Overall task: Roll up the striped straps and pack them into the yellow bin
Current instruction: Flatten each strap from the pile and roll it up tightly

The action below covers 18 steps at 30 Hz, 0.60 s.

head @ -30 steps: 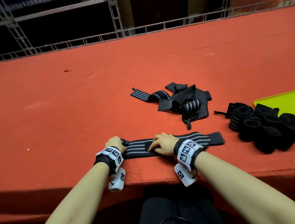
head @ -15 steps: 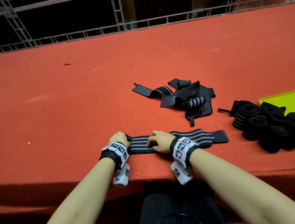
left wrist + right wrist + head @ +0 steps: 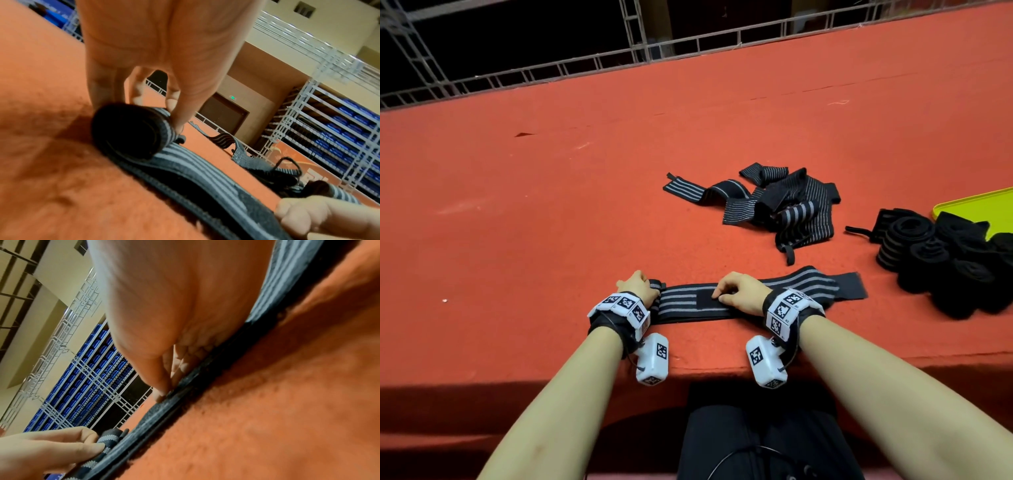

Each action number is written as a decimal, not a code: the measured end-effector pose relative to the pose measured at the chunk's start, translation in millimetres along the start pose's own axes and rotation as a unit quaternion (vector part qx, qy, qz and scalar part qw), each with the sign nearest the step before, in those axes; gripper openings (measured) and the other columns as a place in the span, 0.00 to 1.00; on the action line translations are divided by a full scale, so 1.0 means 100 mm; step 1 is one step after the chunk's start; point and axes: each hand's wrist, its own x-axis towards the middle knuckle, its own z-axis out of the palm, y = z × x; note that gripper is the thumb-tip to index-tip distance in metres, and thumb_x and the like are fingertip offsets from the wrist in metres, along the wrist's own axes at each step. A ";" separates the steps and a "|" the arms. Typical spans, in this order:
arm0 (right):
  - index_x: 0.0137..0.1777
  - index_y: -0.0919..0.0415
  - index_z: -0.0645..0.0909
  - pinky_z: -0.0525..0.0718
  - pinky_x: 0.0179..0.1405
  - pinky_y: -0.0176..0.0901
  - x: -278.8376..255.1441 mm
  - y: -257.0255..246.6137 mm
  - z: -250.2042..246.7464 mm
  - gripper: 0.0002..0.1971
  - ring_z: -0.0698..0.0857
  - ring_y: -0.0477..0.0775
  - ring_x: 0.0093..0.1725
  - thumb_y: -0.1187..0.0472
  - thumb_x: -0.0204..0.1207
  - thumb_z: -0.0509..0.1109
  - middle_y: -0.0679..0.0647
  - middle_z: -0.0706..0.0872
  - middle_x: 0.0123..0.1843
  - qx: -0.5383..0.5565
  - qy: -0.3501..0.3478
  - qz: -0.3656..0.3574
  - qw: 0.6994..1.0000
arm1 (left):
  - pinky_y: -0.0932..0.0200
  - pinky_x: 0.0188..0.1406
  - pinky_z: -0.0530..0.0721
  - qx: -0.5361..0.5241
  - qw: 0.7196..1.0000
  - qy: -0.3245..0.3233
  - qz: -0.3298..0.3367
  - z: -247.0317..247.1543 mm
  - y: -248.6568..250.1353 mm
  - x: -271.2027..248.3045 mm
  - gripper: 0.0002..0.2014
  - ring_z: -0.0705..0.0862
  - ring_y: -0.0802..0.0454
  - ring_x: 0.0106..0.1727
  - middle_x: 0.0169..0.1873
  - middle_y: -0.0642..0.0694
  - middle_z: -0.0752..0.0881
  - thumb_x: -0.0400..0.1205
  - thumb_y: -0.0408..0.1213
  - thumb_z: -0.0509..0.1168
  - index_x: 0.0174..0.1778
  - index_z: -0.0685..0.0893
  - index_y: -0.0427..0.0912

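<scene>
A black strap with grey stripes (image 3: 688, 303) lies flat along the table's near edge. My left hand (image 3: 640, 286) grips its left end, which is wound into a small roll (image 3: 131, 131), with the fingers (image 3: 174, 104) curled over the top. My right hand (image 3: 738, 293) sits further right on the strap, its curled fingertips (image 3: 164, 394) pinching down on the flat part (image 3: 185, 386) by a black patch. The strap's right end (image 3: 849, 287) lies loose. The corner of the yellow bin (image 3: 983, 205) shows at the far right.
A heap of loose striped straps (image 3: 784, 202) lies in the middle of the red table (image 3: 551, 222). Several rolled straps (image 3: 945, 260) are piled at the right, in front of the bin. A metal railing (image 3: 585, 68) runs along the far edge.
The roll under my left hand has turned a little towards the right. My right hand's fingers have curled up onto their tips on the strap. The strap itself has stayed in place.
</scene>
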 end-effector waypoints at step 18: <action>0.59 0.41 0.79 0.69 0.69 0.51 -0.25 0.42 -0.33 0.19 0.70 0.56 0.69 0.39 0.69 0.74 0.50 0.74 0.66 -0.167 0.093 0.120 0.974 | 0.52 0.45 0.77 0.046 0.997 -0.019 0.056 0.15 0.45 -0.20 0.19 0.82 0.35 0.53 0.56 0.31 0.81 0.81 0.42 0.62 0.54 0.83 0.27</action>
